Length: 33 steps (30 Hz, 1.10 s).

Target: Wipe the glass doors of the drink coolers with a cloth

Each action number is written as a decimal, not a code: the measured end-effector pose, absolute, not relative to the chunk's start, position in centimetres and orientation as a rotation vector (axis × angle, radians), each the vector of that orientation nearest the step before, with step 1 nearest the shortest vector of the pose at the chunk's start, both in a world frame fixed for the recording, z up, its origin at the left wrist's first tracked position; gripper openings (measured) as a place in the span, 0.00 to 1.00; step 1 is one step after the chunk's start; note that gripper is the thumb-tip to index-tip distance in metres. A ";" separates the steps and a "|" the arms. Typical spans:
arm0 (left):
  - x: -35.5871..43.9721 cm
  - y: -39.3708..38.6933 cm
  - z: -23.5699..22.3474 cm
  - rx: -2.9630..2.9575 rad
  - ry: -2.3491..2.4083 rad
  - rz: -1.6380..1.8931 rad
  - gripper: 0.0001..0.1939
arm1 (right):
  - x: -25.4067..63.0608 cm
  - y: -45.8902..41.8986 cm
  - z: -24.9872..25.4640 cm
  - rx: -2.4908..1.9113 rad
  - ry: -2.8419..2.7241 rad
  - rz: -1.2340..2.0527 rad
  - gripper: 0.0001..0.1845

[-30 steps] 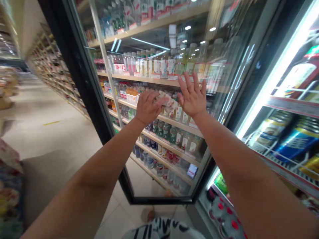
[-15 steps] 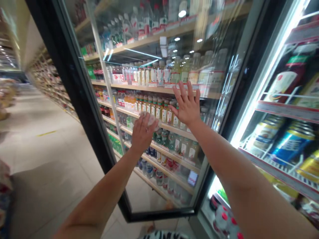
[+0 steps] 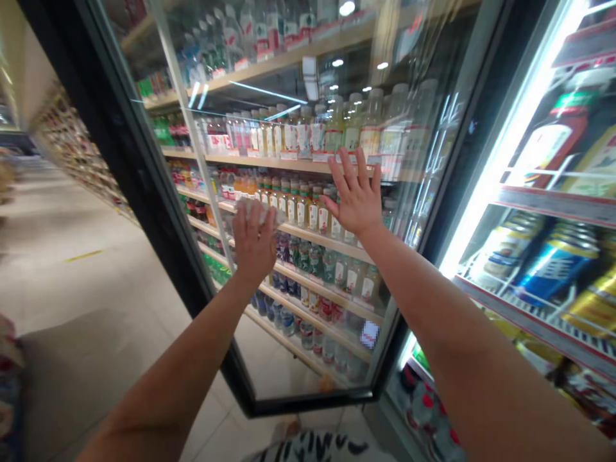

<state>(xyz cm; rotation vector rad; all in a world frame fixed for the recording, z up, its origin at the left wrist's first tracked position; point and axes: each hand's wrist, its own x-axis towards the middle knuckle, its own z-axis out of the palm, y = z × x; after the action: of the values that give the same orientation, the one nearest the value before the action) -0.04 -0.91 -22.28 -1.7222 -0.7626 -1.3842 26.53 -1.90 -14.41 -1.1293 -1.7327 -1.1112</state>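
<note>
A glass cooler door [image 3: 312,403] with a black frame stands swung open in front of me. My left hand [image 3: 255,250] presses a crumpled whitish cloth [image 3: 278,217] against the glass, left of its middle. The cloth shows around the fingertips; most of it is hidden under the hand. My right hand [image 3: 356,199] lies flat on the glass further right and a little higher, fingers spread, holding nothing. Through the pane, and partly as reflections, rows of bottles [image 3: 301,208] appear on wooden-edged shelves.
To the right is the lit cooler interior, with blue cans [image 3: 553,263] and a dark red bottle [image 3: 553,138] on racks. Red-capped bottles [image 3: 428,410] sit low beside the door's hinge side. A tiled aisle floor [image 3: 101,308] runs along the left past long shelves [image 3: 81,141].
My left hand has slid left across the glass with the cloth, moving slightly upward. The right hand stays spread on the pane. The view has shifted a little.
</note>
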 end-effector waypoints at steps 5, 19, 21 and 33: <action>-0.2 -0.1 -16.5 -1.763 -0.742 -1.356 0.24 | 26.5 -1.7 -14.5 -1.115 -1.736 -1.117 0.40; 0.6 0.1 -13.3 -1.835 -0.668 -1.230 0.24 | 26.8 -1.4 -15.1 -1.084 -1.697 -1.129 0.31; 0.6 0.4 -12.3 -1.740 -0.740 -1.369 0.25 | 26.8 -1.5 -15.1 -1.102 -1.702 -1.118 0.32; -1.0 1.3 -10.5 -1.791 -0.728 -1.178 0.30 | 26.8 -1.8 -14.8 -1.132 -1.735 -1.086 0.32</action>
<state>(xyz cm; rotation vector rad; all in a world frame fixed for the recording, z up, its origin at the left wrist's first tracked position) -0.99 1.29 -10.46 -1.7908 -0.7279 -1.1783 26.84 -1.85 -14.80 -1.1325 -1.7352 -1.0859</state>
